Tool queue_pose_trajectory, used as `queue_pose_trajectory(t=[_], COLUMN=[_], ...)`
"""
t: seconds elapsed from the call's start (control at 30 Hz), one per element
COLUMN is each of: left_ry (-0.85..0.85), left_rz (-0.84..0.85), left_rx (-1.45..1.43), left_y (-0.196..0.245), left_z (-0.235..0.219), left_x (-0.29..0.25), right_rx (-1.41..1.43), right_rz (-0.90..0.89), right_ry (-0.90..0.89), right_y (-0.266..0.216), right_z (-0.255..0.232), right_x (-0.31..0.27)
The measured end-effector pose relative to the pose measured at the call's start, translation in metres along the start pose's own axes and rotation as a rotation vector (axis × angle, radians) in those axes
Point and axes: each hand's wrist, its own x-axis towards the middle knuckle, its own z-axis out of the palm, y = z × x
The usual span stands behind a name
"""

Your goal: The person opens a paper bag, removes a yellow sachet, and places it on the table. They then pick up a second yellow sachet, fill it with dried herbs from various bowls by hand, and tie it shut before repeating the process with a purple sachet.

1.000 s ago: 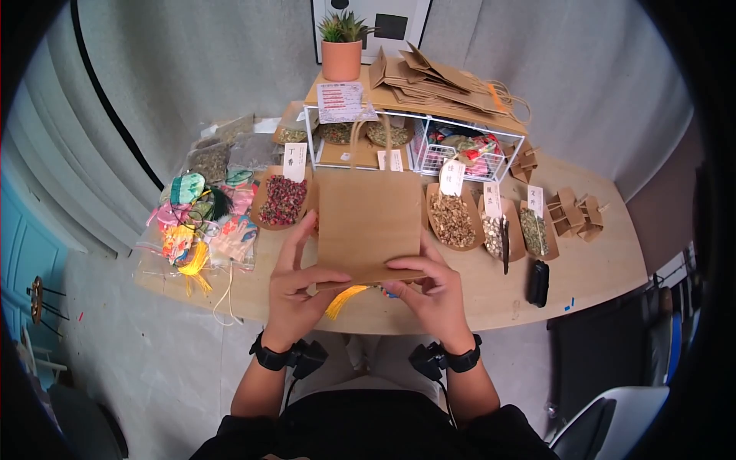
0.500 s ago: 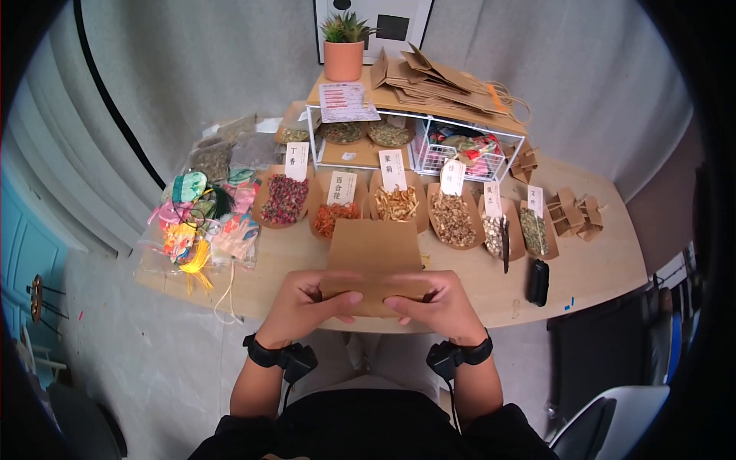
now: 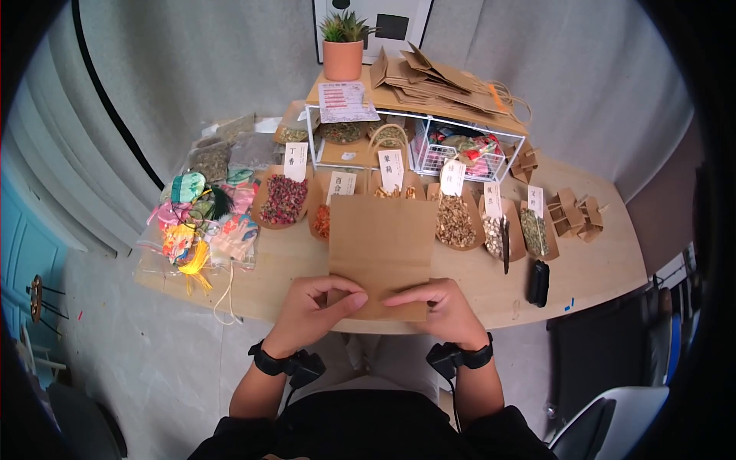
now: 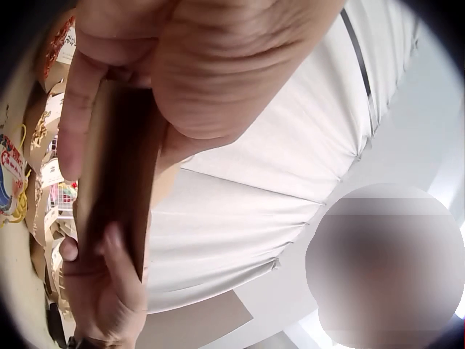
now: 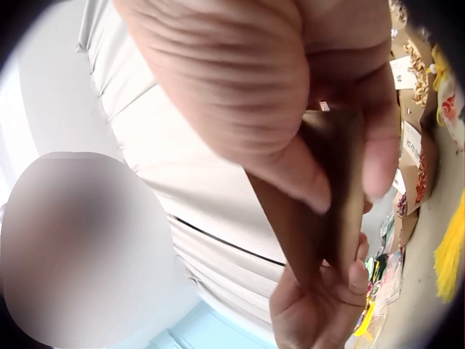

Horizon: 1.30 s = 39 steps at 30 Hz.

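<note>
A brown paper bag (image 3: 381, 245) with a twisted handle (image 3: 389, 134) at its far end is held between both hands over the table's front edge. The left hand (image 3: 313, 310) grips the bag's near left part, its thumb across the paper. At the near right corner the right hand (image 3: 448, 310) holds the bag, index finger stretched along it. In the left wrist view the bag (image 4: 120, 167) shows a dark open fold between its sides, the left hand (image 4: 196, 65) at one end. The right wrist view has the right thumb inside the fold of the bag (image 5: 345, 182).
Behind the bag stand trays of dried flowers (image 3: 284, 201) and herbs (image 3: 454, 222) with labels. Colourful sachets (image 3: 203, 222) lie left; a black case (image 3: 538, 284) and small bags (image 3: 567, 213) lie right. A shelf (image 3: 429, 111) carries folded bags (image 3: 437, 80) and a potted plant (image 3: 343, 60).
The bag tipped toward the body, then swung back up, so its handle shows again beyond it. The right index finger has stretched out and the hands have shifted slightly on the bag.
</note>
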Motion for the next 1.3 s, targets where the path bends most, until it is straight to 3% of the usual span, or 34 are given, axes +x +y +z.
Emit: queue_pose_trajectory(t=[0.07,0.13,0.2,0.27,0.43,0.57,0.63,0.73,0.87,0.97,1.03,1.13,1.27,1.3], left_ry=[0.036,0.054,0.058,0.065,0.09,0.178,0.254,0.122,0.131,0.11,0.094,0.088,0.35,0.418], left_rz=[0.065,0.111,0.135,0.155,0.242,0.203,0.21,0.13,0.163,0.164,0.156,0.013,0.147,0.189], left_rx=[0.051,0.003,-0.085,-0.127,-0.204,-0.304,-0.308,-0.045,-0.063,-0.127,-0.102,-0.152,0.29,0.405], left_y=[-0.001,0.0,-0.002,-0.004,-0.011,0.002,0.007,-0.007,-0.009,-0.01,-0.012,-0.002,-0.005,-0.004], left_z=[0.002,0.004,0.01,0.013,0.013,0.029,0.036,0.024,0.029,0.032,0.031,0.029,0.038,0.043], left_x=[0.002,0.002,0.004,0.004,0.006,0.008,0.01,0.012,0.008,0.007,0.01,0.015,0.02,0.02], right_rx=[0.05,0.371,0.406,0.159,0.23,0.161,0.396,0.542,0.159,0.138,0.021,-0.088,-0.182,-0.409], right_rz=[-0.056,-0.014,0.031,0.077,0.124,0.042,-0.028,-0.025,0.221,0.112,0.16,0.18,0.312,0.129], right_ry=[-0.04,0.034,0.148,0.308,0.299,0.321,0.446,0.569,0.495,0.612,0.596,0.583,0.556,0.676], right_y=[-0.01,-0.016,-0.012,0.002,-0.003,-0.004,-0.004,0.0,0.016,0.005,0.011,0.024,0.018,0.016], right_z=[-0.001,0.005,0.015,0.025,0.023,0.022,0.036,0.039,0.032,0.039,0.033,0.029,0.022,0.023], right_x=[-0.002,-0.004,-0.002,0.002,0.002,0.004,0.01,0.013,0.006,0.009,0.007,0.01,0.021,0.025])
